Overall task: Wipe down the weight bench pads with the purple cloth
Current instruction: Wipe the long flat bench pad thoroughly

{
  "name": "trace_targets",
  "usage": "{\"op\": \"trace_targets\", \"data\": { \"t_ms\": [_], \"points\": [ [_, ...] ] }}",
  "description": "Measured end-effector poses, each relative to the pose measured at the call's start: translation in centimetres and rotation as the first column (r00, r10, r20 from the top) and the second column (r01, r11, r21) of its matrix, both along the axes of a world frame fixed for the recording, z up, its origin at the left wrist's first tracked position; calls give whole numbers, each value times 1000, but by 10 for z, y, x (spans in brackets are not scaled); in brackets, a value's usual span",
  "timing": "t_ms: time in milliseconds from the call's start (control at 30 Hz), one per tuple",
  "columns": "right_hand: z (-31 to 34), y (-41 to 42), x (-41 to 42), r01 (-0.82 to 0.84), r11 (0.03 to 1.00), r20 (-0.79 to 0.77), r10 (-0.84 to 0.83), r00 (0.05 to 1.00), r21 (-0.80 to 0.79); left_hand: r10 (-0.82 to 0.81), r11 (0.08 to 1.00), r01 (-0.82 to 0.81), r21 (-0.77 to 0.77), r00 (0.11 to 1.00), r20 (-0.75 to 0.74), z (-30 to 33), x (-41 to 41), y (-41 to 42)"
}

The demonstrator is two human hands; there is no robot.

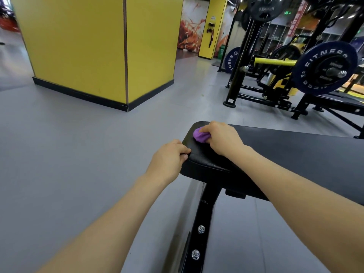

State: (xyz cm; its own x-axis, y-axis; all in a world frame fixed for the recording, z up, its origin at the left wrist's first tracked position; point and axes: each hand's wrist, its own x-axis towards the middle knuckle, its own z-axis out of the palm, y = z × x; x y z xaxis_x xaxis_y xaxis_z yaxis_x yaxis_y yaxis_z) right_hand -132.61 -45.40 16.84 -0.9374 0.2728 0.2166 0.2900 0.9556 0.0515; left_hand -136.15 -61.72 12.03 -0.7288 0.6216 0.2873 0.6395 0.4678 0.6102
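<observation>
- Black steel makes up the bench frame (pixel 200 223), nearest of all, running down from under the pad with two bolts (pixel 201 229) showing on its post.
- Just above the frame, the black bench pad (pixel 285 146) stretches away to the right; its rounded end points toward the yellow pillar.
- At the near corner of that rounded end, the left hand (pixel 167 160) grips the pad's edge, fingers curled over the top and the thumb tucked against the side.
- Farther along the end of the pad, the right hand (pixel 220 137) presses down on the top surface with its fingers curled round the purple cloth (pixel 200 134).
- That cloth is bunched into a wad, lying on the pad close to its far rounded corner and poking out to the left from under the fingers.
- Both bare forearms reach in from the bottom edge, the right one crossing over the pad.
- Grey floor (pixel 78 144) spreads left of and beyond the pad.
- Beyond the pad to the left stands the yellow pillar (pixel 88 46), with a black skirting at its foot.
- Beyond the pad to the right stands a black rack (pixel 246 56) carrying a barbell with a dark blue weight plate (pixel 325 67) marked FITNESS.
- Past the rack, a second blue plate (pixel 232 60) leans, and a wall mural (pixel 192 26) shows in orange.
</observation>
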Motion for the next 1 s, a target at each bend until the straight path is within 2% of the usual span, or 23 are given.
{"op": "trace_targets", "data": {
  "t_ms": [167,400,467,667,767,900,1000],
  "points": [
    [9,-20,61,-129,992,72,128,989,7,-12,999,11,38,1000,28,-2,-5,1],
    [0,11,-31,-22,999,5,22,1000,25,-28,997,27,74,999,19,-4,-10,0],
    [0,19,-54,19,1000,-12,-19,1000,-16,-37,995,35,94,999,21,-6,-10,0],
    [3,22,-68,38,994,-3,-38,999,-107,-49,995,48,88,999,7,-8,-8,-1],
    [2,2,-60,-70,985,19,74,997,-155,-35,997,32,72,999,37,-7,-3,-4],
    [-4,-44,-37,-246,953,124,269,955,-176,38,995,-44,93,997,63,-7,7,-12],
    [-6,-55,-11,-318,917,74,343,936,-240,130,984,-142,111,986,107,-10,7,-24]
  ]
}}
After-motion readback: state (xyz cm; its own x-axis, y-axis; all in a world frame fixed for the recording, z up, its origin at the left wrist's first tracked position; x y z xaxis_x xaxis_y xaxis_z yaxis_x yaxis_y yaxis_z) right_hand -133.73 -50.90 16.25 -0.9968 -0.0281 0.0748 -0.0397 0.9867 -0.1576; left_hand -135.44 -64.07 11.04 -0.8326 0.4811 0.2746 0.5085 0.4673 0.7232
